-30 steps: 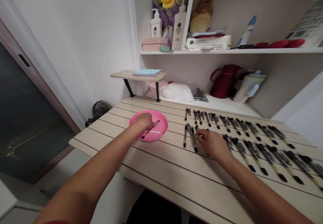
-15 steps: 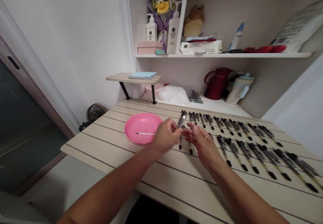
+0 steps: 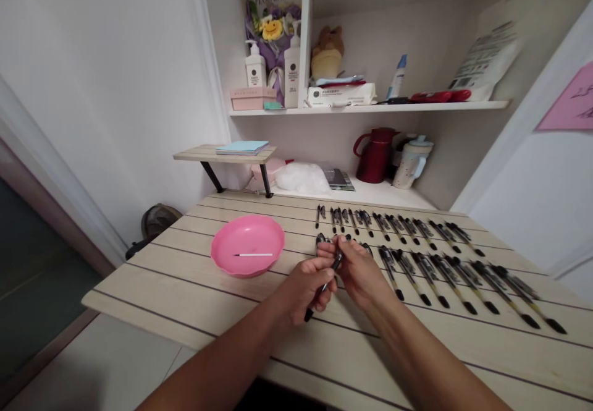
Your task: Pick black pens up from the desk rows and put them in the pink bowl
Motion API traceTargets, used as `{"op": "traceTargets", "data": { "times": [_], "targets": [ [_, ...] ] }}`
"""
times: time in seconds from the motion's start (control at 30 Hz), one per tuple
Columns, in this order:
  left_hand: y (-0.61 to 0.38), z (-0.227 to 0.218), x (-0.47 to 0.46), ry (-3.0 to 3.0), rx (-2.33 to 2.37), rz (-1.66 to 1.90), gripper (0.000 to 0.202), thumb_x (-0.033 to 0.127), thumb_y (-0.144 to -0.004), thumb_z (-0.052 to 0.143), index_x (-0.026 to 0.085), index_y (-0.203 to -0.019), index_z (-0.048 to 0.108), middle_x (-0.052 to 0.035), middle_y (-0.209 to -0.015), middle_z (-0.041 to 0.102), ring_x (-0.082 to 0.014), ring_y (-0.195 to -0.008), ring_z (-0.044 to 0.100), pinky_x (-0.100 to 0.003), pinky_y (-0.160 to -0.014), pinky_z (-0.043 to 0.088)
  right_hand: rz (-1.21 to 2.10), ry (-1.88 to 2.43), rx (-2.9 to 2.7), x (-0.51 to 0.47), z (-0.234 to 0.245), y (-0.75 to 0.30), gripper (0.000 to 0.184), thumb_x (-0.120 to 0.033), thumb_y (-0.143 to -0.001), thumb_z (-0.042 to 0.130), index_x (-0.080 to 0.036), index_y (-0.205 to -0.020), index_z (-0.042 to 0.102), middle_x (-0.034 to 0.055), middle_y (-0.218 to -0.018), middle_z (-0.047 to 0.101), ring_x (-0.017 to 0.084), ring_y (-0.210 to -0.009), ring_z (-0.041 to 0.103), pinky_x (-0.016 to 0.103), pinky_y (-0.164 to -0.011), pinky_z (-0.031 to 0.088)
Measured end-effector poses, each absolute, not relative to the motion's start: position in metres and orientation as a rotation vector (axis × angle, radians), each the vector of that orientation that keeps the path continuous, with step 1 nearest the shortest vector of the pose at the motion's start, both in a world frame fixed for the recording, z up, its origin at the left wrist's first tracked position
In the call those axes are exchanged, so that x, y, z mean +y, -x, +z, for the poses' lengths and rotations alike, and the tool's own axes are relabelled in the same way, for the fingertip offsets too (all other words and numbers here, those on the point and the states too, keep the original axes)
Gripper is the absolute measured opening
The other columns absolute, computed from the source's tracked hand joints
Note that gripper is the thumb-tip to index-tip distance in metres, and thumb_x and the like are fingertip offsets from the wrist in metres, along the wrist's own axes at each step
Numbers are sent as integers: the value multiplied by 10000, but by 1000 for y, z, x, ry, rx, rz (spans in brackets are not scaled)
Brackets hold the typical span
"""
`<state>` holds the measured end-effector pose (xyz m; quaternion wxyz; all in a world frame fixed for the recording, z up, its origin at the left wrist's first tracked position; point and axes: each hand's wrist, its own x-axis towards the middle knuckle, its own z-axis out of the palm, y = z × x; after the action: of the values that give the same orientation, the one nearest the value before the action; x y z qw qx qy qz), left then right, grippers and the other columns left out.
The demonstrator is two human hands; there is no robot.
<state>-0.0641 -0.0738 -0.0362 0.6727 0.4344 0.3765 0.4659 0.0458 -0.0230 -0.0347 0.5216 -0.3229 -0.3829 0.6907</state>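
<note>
Gripping one dark pen (image 3: 338,260), left fingers (image 3: 319,277) and right fingers (image 3: 351,249) curl closed.

we see only parts of the pen (image 3: 337,261) — the fingers of the left hand (image 3: 306,282) and right hand (image 3: 365,274) cover the rest. behind them, other pens (image 3: 320,238), short of the table's (image 3: 180,284) far edge, are partly hidden. the bottom border cuts both forearms (image 3: 227,361), and we lose the table's near right corner. print on the pump bottles (image 3: 255,71) is too small for us — a pink sheet (image 3: 572,101) is cut off at right.

Soft light, faint shadows, stretched edges
</note>
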Motion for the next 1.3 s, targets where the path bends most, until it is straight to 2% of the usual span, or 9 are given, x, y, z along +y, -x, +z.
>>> {"op": "traceTargets", "data": {
  "times": [0.07,0.2,0.4,0.63,0.83,1.03,1.2,1.3],
  "targets": [
    [68,-34,-73,-978,867,1030,215,326,-723,550,165,-861,515,40,-613,510,-26,-329,363,-165,-318,215,1638,814,-1015,-15,-33,-51,333,-465,-651,672,-167,-760,570,22,-660,627,123,-543,570,203,-425,413],
    [73,-34,-72,-964,892,937,244,291,-696,552,160,-900,524,50,-594,510,-32,-325,387,-166,-308,218,1516,877,-1006,0,-26,-63,344,-490,-639,672,-167,-715,581,-41,-530,526,65,-408,454,184,-395,387],
    [78,-35,-69,-917,880,920,252,263,-670,539,160,-899,526,41,-605,531,-40,-320,385,-181,-311,205,1457,898,-967,14,-13,-72,350,-431,-591,731,-159,-750,580,-30,-542,535,81,-423,491,181,-367,397],
    [73,-27,-52,-700,976,1098,218,272,-642,529,170,-832,501,55,-547,496,-40,-337,370,-170,-354,196,1438,1085,-1166,49,-19,-63,213,-376,-689,649,-197,-737,545,-42,-549,543,91,-433,522,185,-378,402],
    [64,-49,-33,-708,994,1282,247,301,-647,517,166,-853,499,53,-568,494,-34,-330,372,-168,-342,201,1313,1204,-1343,98,-5,-45,153,-278,-670,656,-187,-669,533,-48,-469,521,109,-405,529,214,-398,417],
    [66,-68,-23,-675,1051,1372,297,365,-650,564,160,-857,504,51,-591,503,-29,-331,385,-160,-334,234,1236,1224,-1516,124,-2,-30,210,-360,-682,632,-191,-636,516,-30,-472,536,120,-454,555,195,-388,377],
    [68,-68,-18,-624,1073,1420,330,427,-636,591,158,-805,502,50,-581,496,-31,-331,391,-163,-324,247,998,1390,-1788,142,-21,-18,218,-390,-737,554,-176,-715,591,-13,-507,575,126,-460,561,212,-421,387],
    [67,-70,-16,-608,1072,1427,312,420,-641,585,160,-786,491,50,-571,490,-33,-325,392,-162,-316,247,847,1493,-1922,160,-30,-4,215,-372,-702,596,-159,-710,623,17,-513,598,161,-525,596,232,-475,404]
  ]
}}
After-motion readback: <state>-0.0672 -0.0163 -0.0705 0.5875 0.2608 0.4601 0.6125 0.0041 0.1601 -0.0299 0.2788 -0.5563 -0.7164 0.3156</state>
